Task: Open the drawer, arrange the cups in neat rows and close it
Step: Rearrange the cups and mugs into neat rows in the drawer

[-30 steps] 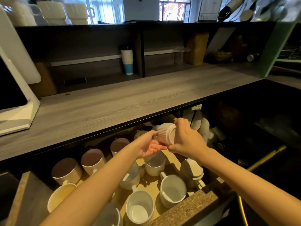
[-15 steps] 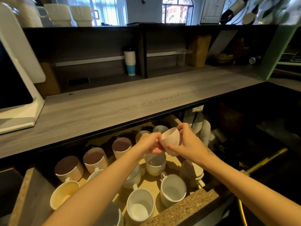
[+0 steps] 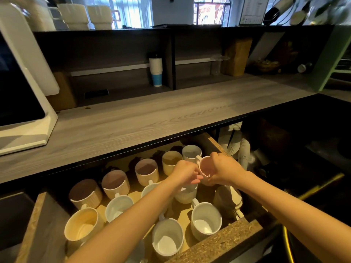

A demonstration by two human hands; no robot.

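Observation:
The drawer [image 3: 224, 242] stands pulled out below the wooden counter, with several cups inside. Both hands hold one small ribbed white cup [image 3: 206, 167] mouth-up at the drawer's back right, just above the floor. My right hand [image 3: 224, 168] wraps its right side and my left hand [image 3: 187, 172] pinches its left rim. A back row of ribbed cups [image 3: 146, 170] runs left from it. White mugs [image 3: 206, 221] stand nearer the front, partly hidden by my forearms. One cup [image 3: 228, 201] lies on its side at the right wall.
The counter [image 3: 133, 120] overhangs the drawer's rear. A white machine [image 3: 24, 114] sits on the counter at left. A stack of paper cups [image 3: 156, 70] stands in the shelf behind. More paper cup stacks [image 3: 243, 150] lean right of the drawer.
The held cup has turned from lying sideways to mouth-up and come down toward the drawer's back right. Both hands went down with it.

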